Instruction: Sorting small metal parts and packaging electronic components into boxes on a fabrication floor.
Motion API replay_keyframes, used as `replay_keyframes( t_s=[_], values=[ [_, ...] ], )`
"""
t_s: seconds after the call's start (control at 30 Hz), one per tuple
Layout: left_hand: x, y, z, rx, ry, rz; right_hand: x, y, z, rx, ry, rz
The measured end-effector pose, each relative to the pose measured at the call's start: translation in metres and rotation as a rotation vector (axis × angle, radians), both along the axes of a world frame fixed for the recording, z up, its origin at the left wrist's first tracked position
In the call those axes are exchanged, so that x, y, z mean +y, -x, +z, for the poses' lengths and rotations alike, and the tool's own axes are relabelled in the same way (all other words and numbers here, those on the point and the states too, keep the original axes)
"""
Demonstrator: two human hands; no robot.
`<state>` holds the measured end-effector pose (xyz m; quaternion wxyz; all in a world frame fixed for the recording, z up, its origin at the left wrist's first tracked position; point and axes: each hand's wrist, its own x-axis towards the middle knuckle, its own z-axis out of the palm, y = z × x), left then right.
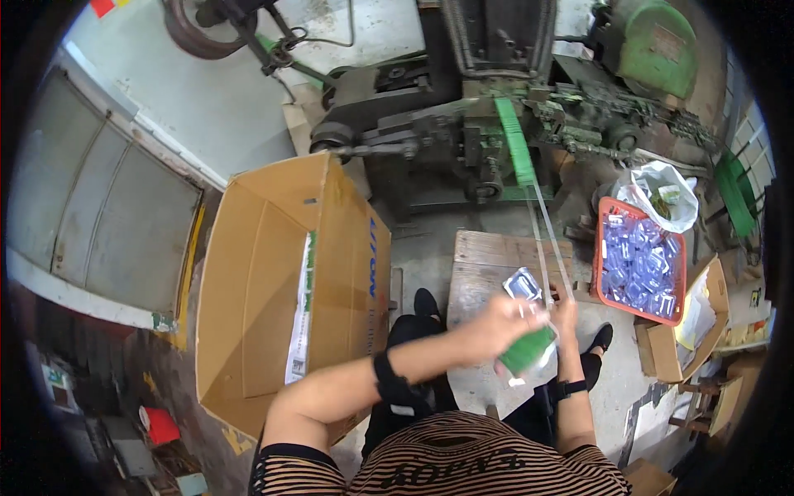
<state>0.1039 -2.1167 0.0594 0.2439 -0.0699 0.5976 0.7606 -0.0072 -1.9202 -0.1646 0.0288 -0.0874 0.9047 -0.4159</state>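
My left hand is closed in front of my lap, blurred by motion. Just below its fingers is a flat green piece with pale, shiny edges, which looks gripped by this hand. A clear plastic blister shell shows just beyond the hand, over the wooden stool top. My right hand is curled beside it, at the lower end of two thin pale rails; its grasp is partly hidden. These rails slope down from the machine, where a row of green pieces lines the upper part.
A dark, greasy machine stands ahead. A tall open cardboard box is on my left. At right, a red basket holds many clear shells, beside a white plastic bag and a smaller carton. A worn wooden stool stands between my knees.
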Motion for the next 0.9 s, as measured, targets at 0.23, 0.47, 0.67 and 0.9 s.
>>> replay_keyframes(
  t_s=[0.23, 0.47, 0.67, 0.9],
  values=[
    [-0.223, -0.042, 0.035, 0.242, 0.306, 0.898, -0.022, 0.007, -0.048, 0.223, -0.567, 0.001],
    [-0.369, -0.175, -0.173, 0.039, 0.667, 1.249, -0.023, 0.008, -0.031, 0.292, -0.783, 0.059],
    [-0.332, -0.266, -0.365, -0.309, 0.975, 1.141, -0.030, 0.014, -0.026, 0.505, -0.611, 0.186],
    [-0.278, -0.231, -0.384, -0.504, 0.932, 1.334, -0.026, 0.013, -0.027, 0.452, -0.625, 0.225]
  ],
)
